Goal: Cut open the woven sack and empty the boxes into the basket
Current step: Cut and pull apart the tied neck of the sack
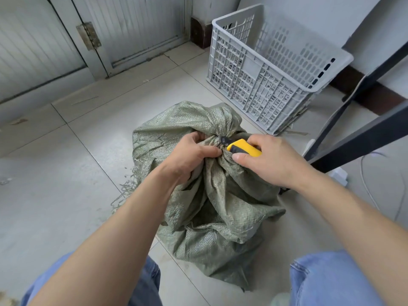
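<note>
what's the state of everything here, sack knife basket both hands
woven sack: neck bunched shut, not yet cut
knife: tip at the sack's neck
basket: upright, no boxes seen inside
left hand: grips the sack's neck
right hand: holds the knife

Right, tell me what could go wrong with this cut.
1. The knife tip sits at the sack's tied neck, right beside the left hand gripping it; a slip could cut those fingers.
2. The right hand points the blade into bunched cloth; a deep cut might damage the hidden contents.
3. The basket stands apart from the sack, so contents could spill on the floor.
</note>
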